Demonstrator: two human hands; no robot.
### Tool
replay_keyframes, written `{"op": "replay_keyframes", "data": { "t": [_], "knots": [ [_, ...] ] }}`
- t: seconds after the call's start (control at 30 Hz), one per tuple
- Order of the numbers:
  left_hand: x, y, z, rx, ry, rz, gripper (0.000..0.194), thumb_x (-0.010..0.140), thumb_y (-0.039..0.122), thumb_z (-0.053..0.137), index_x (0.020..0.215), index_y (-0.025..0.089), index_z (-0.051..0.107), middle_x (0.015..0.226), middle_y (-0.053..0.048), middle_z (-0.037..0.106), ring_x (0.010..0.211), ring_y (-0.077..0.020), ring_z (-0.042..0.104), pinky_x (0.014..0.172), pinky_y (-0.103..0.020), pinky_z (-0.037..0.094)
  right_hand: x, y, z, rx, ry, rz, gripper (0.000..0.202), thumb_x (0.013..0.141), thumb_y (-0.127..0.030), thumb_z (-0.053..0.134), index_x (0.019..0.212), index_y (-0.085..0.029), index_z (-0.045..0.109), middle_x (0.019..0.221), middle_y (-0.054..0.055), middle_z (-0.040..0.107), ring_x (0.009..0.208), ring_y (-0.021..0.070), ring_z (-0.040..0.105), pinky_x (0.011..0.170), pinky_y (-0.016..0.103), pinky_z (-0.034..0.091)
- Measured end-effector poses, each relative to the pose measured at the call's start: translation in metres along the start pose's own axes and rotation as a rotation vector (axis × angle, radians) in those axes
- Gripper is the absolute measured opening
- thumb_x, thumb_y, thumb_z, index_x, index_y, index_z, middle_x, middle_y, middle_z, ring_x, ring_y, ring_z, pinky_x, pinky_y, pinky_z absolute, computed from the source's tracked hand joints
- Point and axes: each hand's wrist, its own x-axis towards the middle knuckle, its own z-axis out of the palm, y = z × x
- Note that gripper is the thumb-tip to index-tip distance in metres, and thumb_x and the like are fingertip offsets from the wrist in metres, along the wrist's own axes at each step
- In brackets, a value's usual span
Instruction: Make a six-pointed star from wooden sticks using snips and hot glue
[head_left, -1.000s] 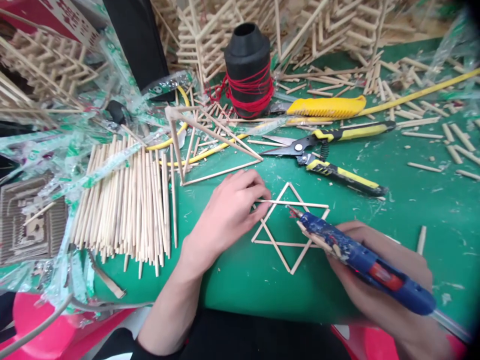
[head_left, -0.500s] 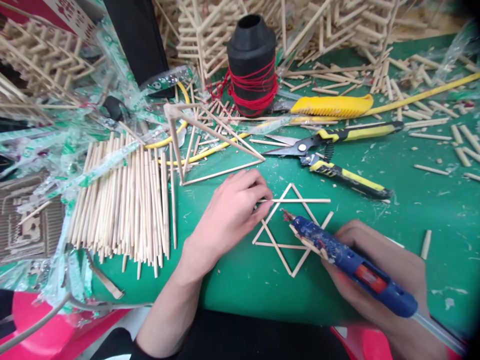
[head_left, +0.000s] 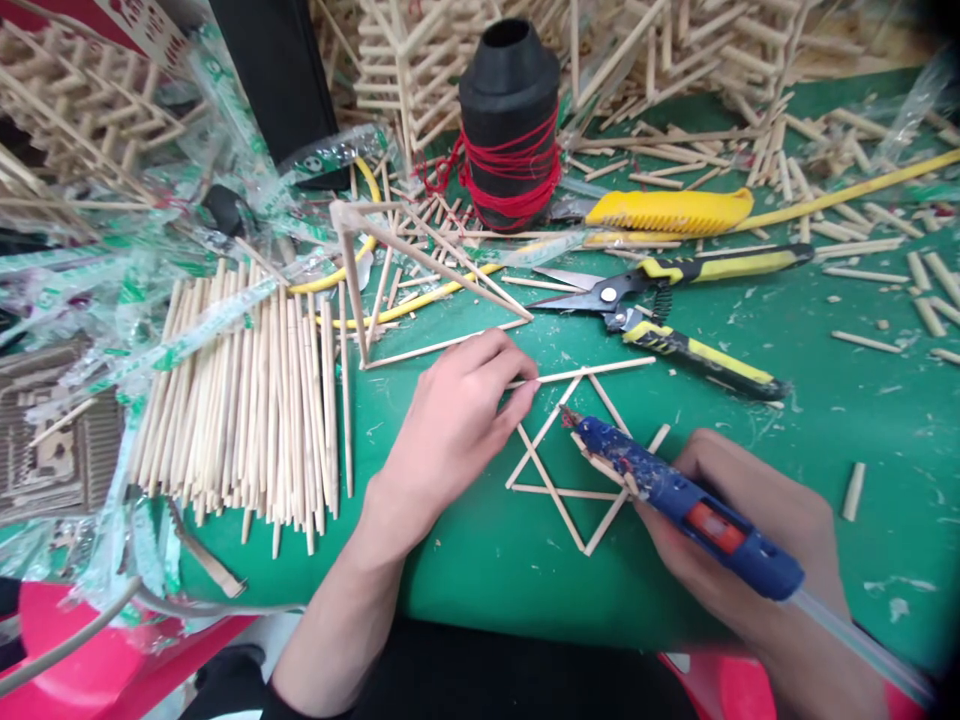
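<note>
left hand (head_left: 457, 430) pinching loose stick (head_left: 600, 372) by one end, above star of sticks (head_left: 553, 490) on green table (head_left: 487, 590). right hand (head_left: 757, 540) gripping blue glue gun (head_left: 682, 505), tip over star. open shears (head_left: 660, 310) beyond; stick bundle (head_left: 247, 400) to left.

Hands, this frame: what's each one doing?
Left hand: closed, pinching a stick by its left end.
Right hand: closed around the blue glue gun.

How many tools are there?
3: the blue glue gun in the right hand, the open shears on the green table, and the yellow cutter behind them. More may be hidden.
</note>
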Motion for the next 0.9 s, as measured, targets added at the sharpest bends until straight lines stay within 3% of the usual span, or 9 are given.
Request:
{"op": "replay_keyframes", "data": {
  "t": [0.4,0.67,0.9],
  "knots": [
    [-0.001,0.002,0.0,0.061,-0.012,-0.004,0.012,0.099,0.014,0.055,0.093,0.017,0.065,0.093,-0.005,0.068,0.087,-0.0175,0.065,0.079,-0.03,0.051,-0.002,0.003,0.002,-0.08,0.015,-0.019,0.027,0.079,-0.02,0.071,0.078,-0.025,0.045,0.069,-0.005,0.046,0.055,0.0111,0.044,0.05,0.026,0.035],
    [-0.001,0.002,0.001,0.067,-0.008,-0.001,0.011,0.098,0.013,0.056,0.092,0.016,0.065,0.092,-0.005,0.067,0.086,-0.0173,0.064,0.078,-0.03,0.05,-0.002,-0.008,0.001,-0.097,0.02,0.034,0.022,0.091,-0.021,0.062,0.078,-0.024,0.045,0.071,-0.004,0.041,0.056,0.0102,0.04,0.052,0.026,0.034],
    [-0.001,0.002,0.0,0.079,-0.01,-0.003,0.012,0.099,0.014,0.054,0.092,0.017,0.064,0.092,-0.005,0.067,0.085,-0.0173,0.063,0.078,-0.03,0.049,-0.007,-0.001,0.002,-0.094,0.014,-0.037,0.02,0.091,-0.023,0.063,0.081,-0.024,0.046,0.073,-0.003,0.043,0.056,0.0098,0.04,0.05,0.025,0.032]
  ]
}}
